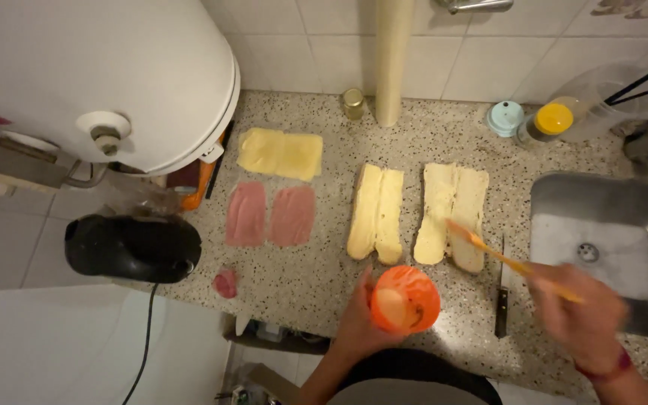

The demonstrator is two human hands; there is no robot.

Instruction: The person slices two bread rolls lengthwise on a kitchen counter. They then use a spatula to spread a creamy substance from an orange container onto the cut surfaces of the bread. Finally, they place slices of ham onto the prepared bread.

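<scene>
The left hand [355, 324] wraps its fingers around an orange cup [405, 299] at the counter's [316, 274] near edge. The right hand [583, 319], blurred, grips an orange brush [505, 259] whose tip rests on the right split roll [451, 216]; a second roll [376, 214] lies beside it. A knife [502, 298] lies near the sink [601, 225]. By the wall stand a yellow-capped bottle [545, 124] and a pale blue lid [505, 118]. Cheese [280, 153] lies above two ham slices [270, 216].

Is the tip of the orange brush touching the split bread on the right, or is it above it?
Cannot tell. In the head view the orange brush overlaps the right split bread, but the right hand is blurred, and from above no contact or gap shows.
</scene>
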